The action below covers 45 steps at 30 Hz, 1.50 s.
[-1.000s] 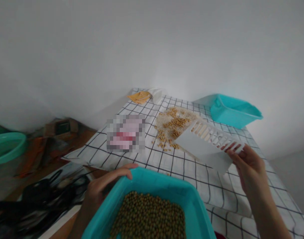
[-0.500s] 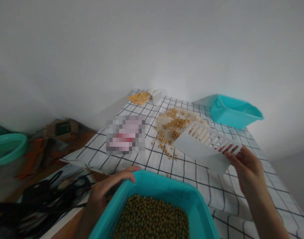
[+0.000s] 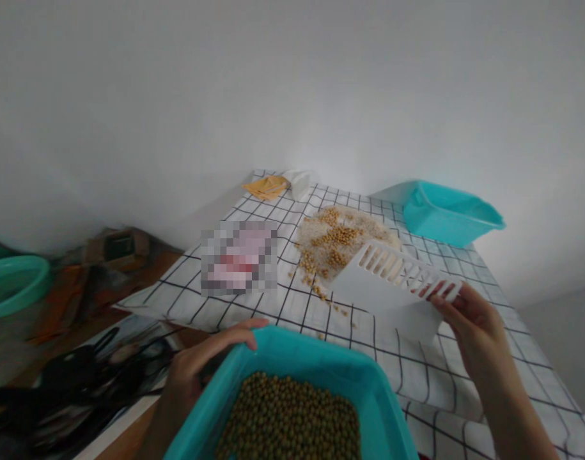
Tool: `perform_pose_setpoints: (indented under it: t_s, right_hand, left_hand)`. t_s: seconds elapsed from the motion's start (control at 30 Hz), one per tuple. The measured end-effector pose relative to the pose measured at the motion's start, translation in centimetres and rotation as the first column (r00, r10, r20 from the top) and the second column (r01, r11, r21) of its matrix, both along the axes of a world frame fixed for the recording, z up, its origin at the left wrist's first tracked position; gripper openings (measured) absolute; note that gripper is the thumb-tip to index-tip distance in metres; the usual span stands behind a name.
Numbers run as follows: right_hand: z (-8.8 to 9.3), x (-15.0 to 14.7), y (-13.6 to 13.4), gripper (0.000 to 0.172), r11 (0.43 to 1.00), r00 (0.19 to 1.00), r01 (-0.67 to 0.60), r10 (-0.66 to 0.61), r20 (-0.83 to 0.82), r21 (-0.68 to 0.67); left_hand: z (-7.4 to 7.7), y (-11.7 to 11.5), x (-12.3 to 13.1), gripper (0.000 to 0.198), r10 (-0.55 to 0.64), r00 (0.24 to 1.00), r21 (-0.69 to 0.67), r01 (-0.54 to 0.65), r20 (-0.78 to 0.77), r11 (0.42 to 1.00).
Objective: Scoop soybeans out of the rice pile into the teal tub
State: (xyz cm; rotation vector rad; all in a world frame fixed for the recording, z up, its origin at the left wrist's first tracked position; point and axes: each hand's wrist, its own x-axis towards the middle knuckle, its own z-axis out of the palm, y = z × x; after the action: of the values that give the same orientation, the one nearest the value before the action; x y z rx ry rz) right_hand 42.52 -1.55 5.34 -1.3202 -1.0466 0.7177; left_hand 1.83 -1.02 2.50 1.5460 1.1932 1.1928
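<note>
A person's left hand (image 3: 196, 367) grips the near-left corner of a teal tub (image 3: 321, 361), thumb hooked over the rim and fingers out of sight below it, a hold that appears to steady the tub at the front edge of the table (image 3: 527, 383), where it sits heaped with small green beans (image 3: 292, 418). The right hand (image 3: 469, 326) pinches the slotted end of a white plastic scoop (image 3: 390, 287) between thumb and fingers, tilting it so its solid lower edge comes down by a loose pile of yellow beans and pale grains (image 3: 337, 239), apparently just touching the black-and-white checked cloth (image 3: 254, 313) that covers the table. A few stray yellow beans trail from the pile toward the near tub. A 2nd teal tub (image 3: 448, 214) stands well apart at the far right corner, against the grey wall (image 3: 292, 83); its contents cannot be seen. A yellow packet (image 3: 267, 186) lies at the far edge, a blurred pink item (image 3: 238, 257) left of the pile. Off the table to the left are a green basin (image 3: 14, 281) and tangled black cables (image 3: 81, 377).
</note>
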Motion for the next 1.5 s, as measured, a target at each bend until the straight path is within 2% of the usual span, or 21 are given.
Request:
perform_pose_setpoints:
  t_s: [0.2,0.47,0.63,1.03,1.27,1.5]
  right_hand:
    - [0.0,-0.2,-1.3,0.022,0.999,0.999,0.048,-0.049,-0.019,-0.023]
    - [-0.1,1.0,-3.4,0.016,0.988,0.989,0.143,-0.145,-0.031,-0.061]
    - [-0.4,0.9,-3.7,0.019,0.988,0.995,0.087,-0.093,-0.046,-0.125]
    - [-0.5,-1.2,-1.4,0.027,0.988,0.997,-0.022,0.011,-0.071,-0.155]
    - [0.5,-2.6,-1.2,0.026,0.952,0.977,-0.148,0.099,-0.188,-0.267]
    - [0.5,-2.9,-0.3,0.029,0.908,0.953,-0.243,0.159,-0.257,-0.341]
  left_hand:
    - [-0.5,0.2,-0.4,0.017,-0.014,1.0,-0.016,0.013,-0.014,1.0]
    - [0.5,0.3,0.5,0.014,-0.019,0.999,-0.021,0.018,-0.044,1.0]
    - [0.9,0.0,1.6,0.015,-0.032,0.998,0.004,0.033,-0.06,0.999]
    - [0.5,-0.5,2.2,0.02,-0.011,1.0,0.033,0.011,-0.004,0.999]
    - [0.5,-0.3,2.1,0.015,-0.016,1.0,-0.005,0.016,0.008,1.0]
    - [0.2,-0.1,1.9,0.015,-0.028,0.999,-0.007,0.027,-0.017,1.0]
